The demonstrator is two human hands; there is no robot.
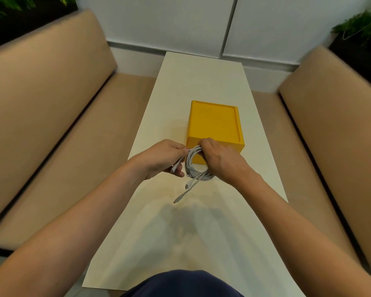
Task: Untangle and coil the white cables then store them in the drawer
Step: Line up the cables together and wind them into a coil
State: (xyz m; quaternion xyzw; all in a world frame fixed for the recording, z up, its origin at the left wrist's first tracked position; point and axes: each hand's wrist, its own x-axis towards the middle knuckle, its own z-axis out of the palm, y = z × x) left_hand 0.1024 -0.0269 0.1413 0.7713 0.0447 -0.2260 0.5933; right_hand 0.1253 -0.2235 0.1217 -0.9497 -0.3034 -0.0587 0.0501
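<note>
A coil of white cables (193, 166) hangs in the air between both hands, just in front of the yellow drawer box (215, 123). My right hand (222, 162) grips the right side of the loop, fingers curled round the strands. My left hand (162, 158) pinches the loop's top left and holds one cable end with its plug. Two loose plug ends (181, 195) dangle below the coil above the table. The drawer's front faces me, partly hidden by the hands, and looks closed.
The long white table (201, 228) runs away from me, with beige bench cushions (51, 129) on both sides. A white wall closes the far end, with plants in the upper corners.
</note>
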